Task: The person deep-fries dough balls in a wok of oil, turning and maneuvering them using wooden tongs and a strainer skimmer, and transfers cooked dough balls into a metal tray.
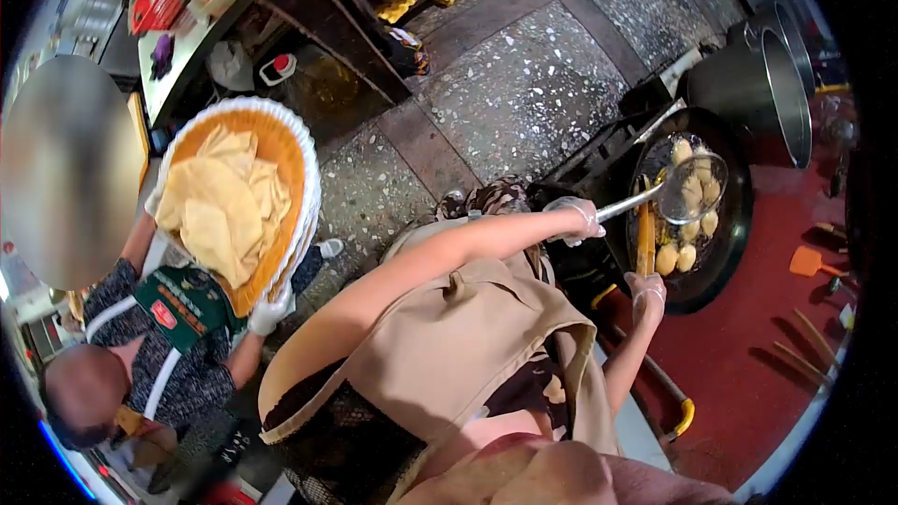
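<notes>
My left hand (577, 221), in a clear plastic glove, grips the metal handle of a round mesh skimmer (692, 189). The skimmer's head lies over several pale oval pieces of food (667, 259) in a dark wok (725, 273) at the right of the view. Bubbling oil surrounds the pieces. My right hand (646, 295), also gloved, is closed around long wooden sticks (646, 241) that look like chopsticks, angled into the wok beside the food. The sticks' far ends pass under the skimmer's handle, where contact is unclear.
A co-worker (187, 323) at left carries a large white-rimmed tray (304, 168) piled with flat dough-like sheets (220, 210). Tall metal pots (748, 93) stand past the wok. An orange spatula (805, 262) lies on the red surface (697, 379). Speckled floor tiles (524, 84) lie ahead.
</notes>
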### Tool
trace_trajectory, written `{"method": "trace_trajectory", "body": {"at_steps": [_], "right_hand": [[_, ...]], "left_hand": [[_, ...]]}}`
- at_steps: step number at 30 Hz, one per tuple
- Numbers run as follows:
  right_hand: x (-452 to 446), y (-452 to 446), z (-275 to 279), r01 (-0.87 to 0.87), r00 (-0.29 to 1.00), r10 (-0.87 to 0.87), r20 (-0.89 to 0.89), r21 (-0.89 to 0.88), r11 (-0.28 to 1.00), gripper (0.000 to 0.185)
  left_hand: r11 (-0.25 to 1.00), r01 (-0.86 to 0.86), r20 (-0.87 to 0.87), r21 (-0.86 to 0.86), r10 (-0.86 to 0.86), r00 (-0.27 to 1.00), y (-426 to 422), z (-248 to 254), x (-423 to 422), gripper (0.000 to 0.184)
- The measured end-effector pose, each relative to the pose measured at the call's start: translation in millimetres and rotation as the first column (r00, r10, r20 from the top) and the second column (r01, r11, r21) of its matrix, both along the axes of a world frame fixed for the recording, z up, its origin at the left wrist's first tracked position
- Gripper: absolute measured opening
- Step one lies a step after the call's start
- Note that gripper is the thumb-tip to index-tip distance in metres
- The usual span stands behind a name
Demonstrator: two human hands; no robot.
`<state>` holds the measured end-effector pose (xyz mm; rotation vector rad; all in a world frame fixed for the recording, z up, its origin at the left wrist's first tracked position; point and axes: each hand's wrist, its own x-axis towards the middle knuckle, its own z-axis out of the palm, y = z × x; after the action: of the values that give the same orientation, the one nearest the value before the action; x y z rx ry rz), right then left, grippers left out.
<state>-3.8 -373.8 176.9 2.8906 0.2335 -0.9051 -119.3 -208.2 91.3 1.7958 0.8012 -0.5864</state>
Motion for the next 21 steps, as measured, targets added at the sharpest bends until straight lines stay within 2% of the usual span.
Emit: {"method": "trace_trajectory", "body": {"at_steps": [1, 2, 3, 5, 8, 10, 11, 13, 14, 15, 17, 19, 21], "right_hand": [[11, -14, -19, -0.023, 1.000, 0.023, 0.010, -0.001, 1.000, 0.050], [25, -34, -47, -0.006, 1.000, 0.007, -0.011, 0.073, 0.997, 0.050], [28, -33, -46, -0.014, 1.000, 0.016, -0.021, 0.090, 0.996, 0.050], [33, -32, -46, -0.027, 0.999, 0.033, -0.041, 0.125, 0.992, 0.050], [30, -23, -38, -0.116, 0.993, 0.115, 0.039, 0.010, 0.993, 0.050], [17, -8, -19, -0.164, 0.986, 0.166, 0.032, -0.043, 0.985, 0.051], [16, -7, -14, -0.186, 0.982, 0.188, 0.027, -0.061, 0.981, 0.052], [24, -21, -33, -0.168, 0.986, 0.168, 0.014, 0.005, 0.986, 0.050], [35, -32, -53, -0.126, 0.991, 0.123, 0.044, 0.051, 0.991, 0.049], [39, -41, -64, -0.079, 0.994, 0.071, 0.077, 0.098, 0.992, 0.048], [28, -29, -41, -0.154, 0.988, 0.154, -0.002, 0.012, 0.988, 0.046], [22, -28, -35, -0.280, 0.956, 0.278, 0.098, 0.002, 0.960, 0.037], [18, -29, -28, -0.188, 0.977, 0.183, 0.113, 0.039, 0.981, 0.038]], "left_hand": [[0.999, 0.008, -0.004, -0.037, -0.008, 1.000, 0, 3, -3, 0.046], [1.000, 0.007, 0.020, 0.016, -0.007, 1.000, -6, -1, -7, 0.046], [0.998, 0.003, 0.043, 0.068, -0.006, 0.999, -10, 0, -11, 0.046], [0.999, -0.017, 0.052, 0.040, 0.014, 0.999, -14, 3, -20, 0.046], [1.000, -0.001, 0.048, 0.007, 0.001, 0.999, -16, 4, -30, 0.048], [0.995, -0.085, 0.043, -0.056, 0.087, 0.995, -20, 5, -34, 0.047], [0.998, -0.064, 0.046, -0.009, 0.065, 0.997, -24, -5, -30, 0.048], [0.999, -0.045, 0.023, -0.029, 0.046, 0.999, -23, -4, -31, 0.048], [0.998, -0.031, 0.035, 0.059, 0.029, 0.999, -24, -4, -33, 0.048], [0.997, -0.028, 0.055, 0.072, 0.024, 0.998, -23, -1, -35, 0.049], [0.996, -0.060, 0.052, 0.062, 0.057, 0.997, -27, -16, -28, 0.046], [0.998, -0.055, 0.065, 0.039, 0.052, 0.997, -31, -23, -27, 0.046], [0.996, -0.084, 0.036, -0.023, 0.085, 0.996, -35, -14, -27, 0.050]]}}
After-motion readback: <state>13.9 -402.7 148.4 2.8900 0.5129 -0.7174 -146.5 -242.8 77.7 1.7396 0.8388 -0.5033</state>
